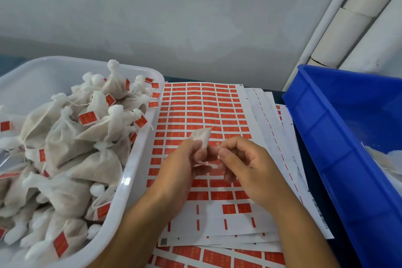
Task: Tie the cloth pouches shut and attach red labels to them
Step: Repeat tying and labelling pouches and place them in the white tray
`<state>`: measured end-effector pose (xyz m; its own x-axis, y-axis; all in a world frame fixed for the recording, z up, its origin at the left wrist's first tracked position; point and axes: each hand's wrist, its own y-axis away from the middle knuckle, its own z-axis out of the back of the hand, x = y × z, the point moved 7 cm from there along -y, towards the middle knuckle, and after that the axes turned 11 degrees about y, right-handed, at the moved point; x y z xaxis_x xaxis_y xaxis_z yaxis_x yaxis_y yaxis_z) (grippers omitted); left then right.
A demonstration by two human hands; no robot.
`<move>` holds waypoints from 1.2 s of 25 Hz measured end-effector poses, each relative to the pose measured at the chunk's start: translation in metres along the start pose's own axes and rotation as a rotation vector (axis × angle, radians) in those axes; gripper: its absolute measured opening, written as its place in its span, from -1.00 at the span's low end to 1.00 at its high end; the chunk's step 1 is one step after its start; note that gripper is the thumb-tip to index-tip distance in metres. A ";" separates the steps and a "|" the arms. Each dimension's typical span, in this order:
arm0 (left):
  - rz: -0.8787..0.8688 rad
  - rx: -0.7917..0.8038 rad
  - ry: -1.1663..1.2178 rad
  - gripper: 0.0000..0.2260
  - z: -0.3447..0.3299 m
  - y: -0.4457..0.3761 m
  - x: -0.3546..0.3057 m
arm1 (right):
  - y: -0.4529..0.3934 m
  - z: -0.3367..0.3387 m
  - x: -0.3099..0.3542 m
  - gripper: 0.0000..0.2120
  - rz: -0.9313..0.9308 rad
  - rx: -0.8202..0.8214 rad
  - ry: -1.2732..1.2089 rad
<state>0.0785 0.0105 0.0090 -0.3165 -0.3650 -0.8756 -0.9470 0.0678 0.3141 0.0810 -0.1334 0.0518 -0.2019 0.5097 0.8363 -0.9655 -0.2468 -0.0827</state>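
My left hand [174, 172] grips a small white cloth pouch [202, 137] above the label sheet, with the pouch's top corner sticking up past my fingers. My right hand [245, 163] pinches the pouch's thin white string [218, 148] just to the right of it. Most of the pouch is hidden inside my left hand. Under both hands lies a white sheet of red labels [195, 106], with several labels gone from its lower rows.
A white plastic tub [130, 172] on the left is heaped with tied pouches carrying red labels [65, 137]. A blue crate [339, 137] on the right holds some pale cloth. More label sheets [217, 257] lie stacked underneath. A grey wall is behind.
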 end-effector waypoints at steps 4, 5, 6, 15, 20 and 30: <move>-0.129 0.043 -0.513 -0.65 -0.005 0.005 -0.007 | -0.001 0.007 -0.003 -0.90 -0.013 -0.070 -0.047; -0.177 0.116 -0.577 -0.65 -0.010 0.007 -0.006 | -0.001 0.009 -0.002 -0.90 0.006 -0.086 -0.055; -0.229 0.158 -0.622 -0.66 -0.013 0.009 -0.007 | 0.000 0.011 0.000 -0.91 0.030 -0.099 -0.059; -0.548 0.377 -0.795 -0.68 -0.037 0.021 -0.009 | 0.005 0.002 0.011 -0.89 0.220 0.035 0.153; -0.508 0.496 -0.619 -0.66 -0.047 0.031 -0.016 | 0.003 0.003 0.003 -0.83 0.168 0.089 0.006; -0.341 0.144 -0.530 -0.67 -0.015 0.009 -0.020 | 0.004 0.007 0.003 -0.92 0.180 0.052 0.041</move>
<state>0.0769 0.0049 0.0347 0.0543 0.1172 -0.9916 -0.9854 0.1668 -0.0342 0.0777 -0.1383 0.0581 -0.3783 0.4863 0.7877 -0.9035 -0.3792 -0.1998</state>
